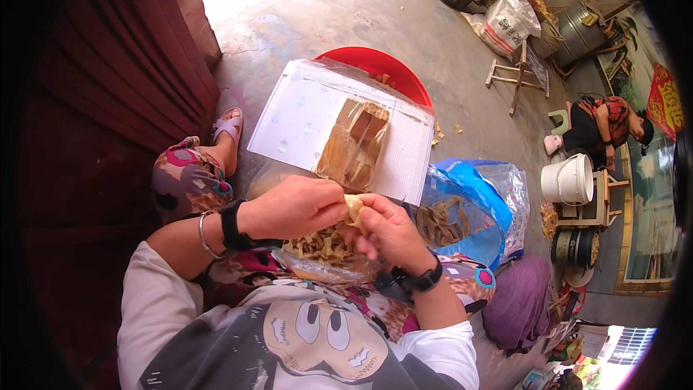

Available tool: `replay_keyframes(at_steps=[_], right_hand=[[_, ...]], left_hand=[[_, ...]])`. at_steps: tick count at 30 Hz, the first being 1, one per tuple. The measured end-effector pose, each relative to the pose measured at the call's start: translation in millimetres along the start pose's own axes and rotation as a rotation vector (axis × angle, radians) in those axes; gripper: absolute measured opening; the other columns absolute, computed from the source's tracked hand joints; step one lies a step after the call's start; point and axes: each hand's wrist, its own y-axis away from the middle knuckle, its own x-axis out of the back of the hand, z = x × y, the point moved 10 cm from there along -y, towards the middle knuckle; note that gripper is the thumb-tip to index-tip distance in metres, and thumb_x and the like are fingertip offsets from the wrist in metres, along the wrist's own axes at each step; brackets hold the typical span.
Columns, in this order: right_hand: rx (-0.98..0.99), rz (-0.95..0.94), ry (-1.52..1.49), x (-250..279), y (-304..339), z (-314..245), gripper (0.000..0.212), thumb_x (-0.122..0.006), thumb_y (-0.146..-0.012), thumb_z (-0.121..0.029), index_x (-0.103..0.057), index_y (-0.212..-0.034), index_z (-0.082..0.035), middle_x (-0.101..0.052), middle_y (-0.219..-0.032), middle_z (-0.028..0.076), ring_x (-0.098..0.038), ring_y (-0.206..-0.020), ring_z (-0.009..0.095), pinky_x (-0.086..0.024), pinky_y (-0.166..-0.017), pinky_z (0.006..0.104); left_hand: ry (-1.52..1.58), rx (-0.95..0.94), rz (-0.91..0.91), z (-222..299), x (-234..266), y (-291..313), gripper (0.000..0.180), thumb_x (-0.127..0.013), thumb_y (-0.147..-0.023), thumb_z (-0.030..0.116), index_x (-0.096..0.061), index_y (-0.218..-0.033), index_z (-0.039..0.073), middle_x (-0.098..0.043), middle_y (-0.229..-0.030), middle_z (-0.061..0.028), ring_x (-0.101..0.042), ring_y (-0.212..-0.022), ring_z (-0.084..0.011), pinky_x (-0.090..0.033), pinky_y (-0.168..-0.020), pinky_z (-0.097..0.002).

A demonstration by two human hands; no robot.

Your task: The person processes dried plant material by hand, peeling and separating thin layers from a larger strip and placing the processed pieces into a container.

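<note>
Both hands meet in front of my lap on a pale yellow knotted strip (354, 209). My left hand (302, 206) pinches one side of it, its fingers curled inward. The fingers of my right hand (390, 227) close on the other side. Under the hands, a pile of tan knotted pieces (317, 244) lies in clear plastic on my lap, partly hidden by them. Just beyond is a wooden block (338, 150) under clear plastic, on a white board (285, 119). To the right, an open blue plastic bag (480, 191) holds long brownish strips (442, 224).
A red basin (404, 72) sits beneath the board's far edge. A maroon door (123, 50) borders the left. At right are a purple cloth bundle (516, 303), a white bucket (567, 179), a seated person (603, 123), a wooden stool (516, 79) and a white sack (511, 22).
</note>
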Motion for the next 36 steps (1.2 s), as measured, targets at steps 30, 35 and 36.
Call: replay_keyframes(at_steps=[30, 35, 36], right_hand=[[0.044, -0.095, 0.218, 14.9, 1.5, -21.2, 0.019, -0.058, -0.09, -0.012, -0.058, -0.107, -0.002, -0.056, -0.074, -0.002, -0.045, -0.056, 0.002, -0.034, -0.048, 0.0163], [0.385, 0.17, 1.013, 21.6, 0.4, -59.2, 0.015, -0.058, -0.088, -0.01, -0.063, -0.099, 0.0, -0.059, -0.071, 0.004, -0.054, -0.063, 0.008, -0.044, -0.056, 0.0229], [0.508, 0.323, 0.921, 25.5, 3.7, -72.0, 0.013, -0.06, -0.087, -0.011, -0.063, -0.093, -0.001, -0.059, -0.07, 0.008, -0.055, -0.063, 0.011, -0.045, -0.059, 0.0248]], left_hand=[[0.612, 0.276, -0.281, -23.7, -22.1, 5.3, 0.01, -0.061, -0.082, 0.011, -0.054, -0.086, 0.005, -0.058, -0.073, -0.0016, -0.056, -0.064, -0.0131, -0.044, -0.057, -0.0261], [-0.36, -0.187, 0.182, 13.4, 28.3, -7.2, 0.017, -0.062, -0.075, 0.0, -0.058, -0.09, 0.005, -0.06, -0.086, -0.007, -0.058, -0.081, -0.027, -0.048, -0.071, -0.0343], [-0.466, -0.254, 0.274, 20.2, 36.2, -9.2, 0.018, -0.063, -0.075, 0.0, -0.058, -0.091, 0.005, -0.06, -0.089, -0.0062, -0.058, -0.085, -0.0269, -0.048, -0.073, -0.0347]])
